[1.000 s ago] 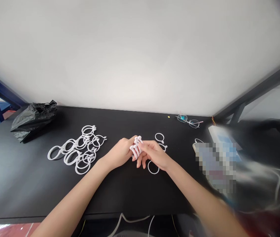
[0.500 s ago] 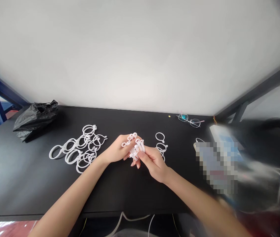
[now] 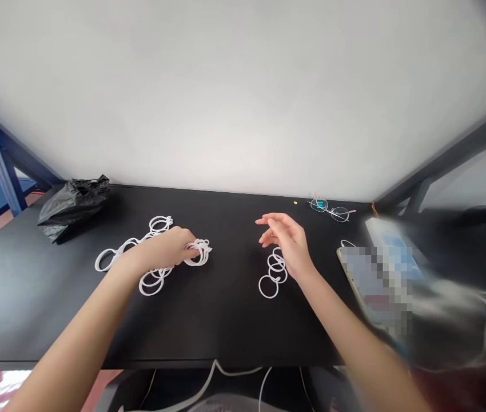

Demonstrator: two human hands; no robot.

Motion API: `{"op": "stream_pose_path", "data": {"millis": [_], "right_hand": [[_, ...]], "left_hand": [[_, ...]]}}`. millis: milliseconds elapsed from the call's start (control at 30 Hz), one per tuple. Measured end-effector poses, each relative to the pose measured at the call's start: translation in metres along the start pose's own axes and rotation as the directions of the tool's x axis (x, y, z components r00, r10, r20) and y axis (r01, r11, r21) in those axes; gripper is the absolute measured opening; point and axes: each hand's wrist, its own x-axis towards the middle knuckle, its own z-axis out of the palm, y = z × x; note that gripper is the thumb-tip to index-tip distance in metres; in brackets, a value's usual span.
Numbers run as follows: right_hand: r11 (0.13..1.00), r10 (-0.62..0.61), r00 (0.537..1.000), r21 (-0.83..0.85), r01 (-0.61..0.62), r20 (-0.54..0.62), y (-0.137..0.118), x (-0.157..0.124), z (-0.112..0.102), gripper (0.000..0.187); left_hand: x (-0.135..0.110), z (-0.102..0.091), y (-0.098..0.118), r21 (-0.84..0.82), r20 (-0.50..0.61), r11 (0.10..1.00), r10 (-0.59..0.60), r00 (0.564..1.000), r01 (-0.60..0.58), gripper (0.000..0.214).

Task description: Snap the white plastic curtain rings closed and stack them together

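Note:
A bunch of white curtain rings [image 3: 200, 253] with small eyelets is gripped at its left side by my left hand [image 3: 173, 247], low over the black table. Beneath and beside that hand, more loose white rings [image 3: 152, 283] lie in an overlapping group, partly covered by my wrist and fingers. My right hand [image 3: 291, 239] is raised with its fingers apart, nothing in them. Just below and left of it is a short row of overlapping rings [image 3: 268, 287] on the table, the upper ones close to the palm.
A crumpled black plastic bag [image 3: 74, 206] sits at the back left. Eyeglasses [image 3: 329, 210] lie at the back right, near a small yellow bit [image 3: 295, 202]. Along the right side are a blurred phone-like object [image 3: 357, 280] and a white box [image 3: 391, 243]. Cables [image 3: 208, 380] hang below the front edge.
My hands were together at the middle around a bunch of rings. The left has carried the bunch left and down to the table; the right has let go and moved right, opening.

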Motion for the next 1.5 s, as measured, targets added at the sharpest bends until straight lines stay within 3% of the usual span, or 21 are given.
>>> {"op": "stream_pose_path", "data": {"millis": [133,233,333,400,533,600,667,767,900,1067,1167,1267,1367,1500], "right_hand": [[0.999,-0.001,1.0,-0.046,0.0,-0.026,-0.003,0.007,-0.009,0.028],[0.973,-0.004,1.0,-0.229,0.004,0.002,-0.009,0.008,-0.022,0.029],[0.803,0.069,0.989,-0.596,0.021,0.128,-0.021,0.0,-0.038,0.023],[0.674,0.144,0.971,-0.738,0.044,0.19,-0.026,-0.009,-0.047,0.021],[0.504,0.239,0.948,-0.861,0.065,0.211,-0.025,-0.017,-0.059,0.034],[0.464,0.226,0.953,-0.882,0.079,0.204,-0.019,-0.012,-0.063,0.027],[0.433,0.177,0.963,-0.894,0.11,0.204,-0.012,-0.004,-0.067,0.018],[0.412,0.136,0.964,-0.898,0.156,0.23,-0.004,0.007,-0.069,0.01],[0.39,0.133,0.953,-0.899,0.201,0.271,0.006,0.015,-0.066,0.005],[0.337,0.115,0.958,-0.918,0.21,0.261,0.009,0.017,-0.066,0.014],[0.426,0.094,0.959,-0.881,0.205,0.268,-0.002,0.009,-0.07,0.012],[0.504,0.202,0.932,-0.848,0.165,0.301,-0.015,-0.005,-0.073,0.012],[0.432,0.276,0.905,-0.883,0.184,0.324,-0.018,-0.017,-0.069,0.012],[0.391,0.251,0.906,-0.892,0.227,0.341,-0.009,-0.023,-0.062,0.018]], "left_hand": [[-0.002,-0.006,-0.01,0.053,-0.031,0.997,0.049,0.998,-0.048,0.02],[-0.006,-0.011,-0.021,0.077,-0.062,0.996,0.052,0.997,-0.047,0.027],[-0.012,-0.014,-0.032,0.104,-0.096,0.994,0.043,0.994,-0.033,0.037],[-0.018,-0.013,-0.03,0.119,-0.15,0.993,0.034,0.988,-0.016,0.04],[-0.031,0.012,0.01,0.102,-0.253,0.992,0.102,0.962,-0.078,0.038],[-0.034,0.036,0.039,0.108,-0.185,0.965,0.255,0.949,-0.239,0.03],[-0.032,0.062,0.065,0.186,-0.093,0.887,0.443,0.892,-0.422,0.023],[-0.02,0.096,0.091,0.34,-0.007,0.771,0.575,0.818,-0.539,0.021],[-0.002,0.117,0.102,0.428,-0.001,0.735,0.582,0.813,-0.526,0.015],[-0.001,0.104,0.089,0.437,0.035,0.746,0.544,0.838,-0.503,0.017],[-0.005,0.085,0.082,0.342,-0.008,0.815,0.501,0.865,-0.469,0.023],[-0.004,0.073,0.086,0.273,-0.155,0.879,0.441,0.884,-0.391,0.025],[0.005,0.08,0.097,0.309,-0.203,0.868,0.46,0.864,-0.389,0.024],[0.021,0.103,0.107,0.39,-0.149,0.806,0.532,0.833,-0.445,0.025]]}}
